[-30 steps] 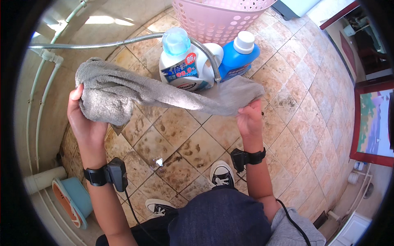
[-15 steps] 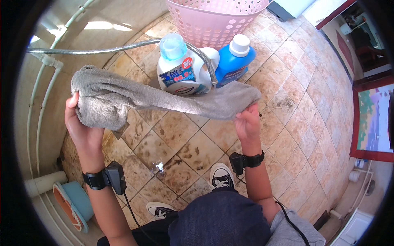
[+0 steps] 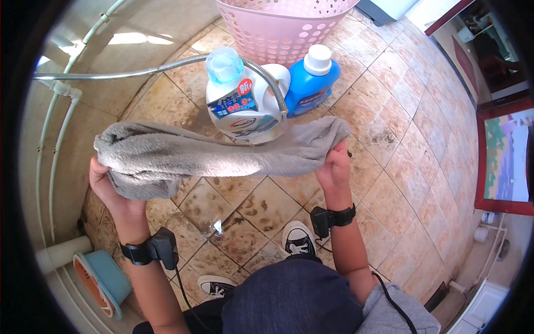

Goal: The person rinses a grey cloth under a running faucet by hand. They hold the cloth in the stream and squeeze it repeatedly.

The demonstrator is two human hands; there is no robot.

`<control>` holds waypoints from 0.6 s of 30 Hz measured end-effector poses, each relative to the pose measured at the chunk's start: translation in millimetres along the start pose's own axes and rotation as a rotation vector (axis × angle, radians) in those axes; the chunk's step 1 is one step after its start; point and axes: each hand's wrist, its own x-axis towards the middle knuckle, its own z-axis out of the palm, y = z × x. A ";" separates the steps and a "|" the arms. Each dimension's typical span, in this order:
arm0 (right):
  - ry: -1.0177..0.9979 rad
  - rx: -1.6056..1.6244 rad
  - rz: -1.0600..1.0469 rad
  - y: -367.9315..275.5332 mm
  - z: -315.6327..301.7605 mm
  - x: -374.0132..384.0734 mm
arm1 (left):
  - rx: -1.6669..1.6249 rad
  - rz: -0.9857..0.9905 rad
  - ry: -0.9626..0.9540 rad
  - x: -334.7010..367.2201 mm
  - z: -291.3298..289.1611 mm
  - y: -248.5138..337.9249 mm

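A grey towel [image 3: 217, 158] stretches sideways between my two hands, held off the floor. My left hand [image 3: 114, 192] grips its bunched left end, with most of the fingers hidden behind the cloth. At the narrower right end, my right hand [image 3: 335, 167] pinches the fabric between thumb and fingers. Just beyond the towel stands a white detergent bottle [image 3: 236, 111] with a clear light-blue cap, its base partly covered by the cloth. Beside it is a blue bottle [image 3: 312, 83] with a white cap. A flexible metal hose [image 3: 167, 67] runs from the left and loops over the white bottle.
Behind the bottles stands a pink perforated basket [image 3: 283, 36]. Pipes [image 3: 61, 128] run along the left wall. Blue and orange basins [image 3: 103, 281] lean at the lower left. The tiled floor [image 3: 384, 183] is stained, and my shoes [image 3: 298, 238] are below. A red-framed picture [image 3: 506, 156] is at right.
The towel's left end and middle have dropped lower and nearer to me, and the cloth looks straighter. My left hand moved down with it. My right hand has barely moved.
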 end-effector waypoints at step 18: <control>0.137 0.358 0.205 12.7 -1.2 15.2 | 0.029 0.084 -0.015 -5.4 4.9 1.3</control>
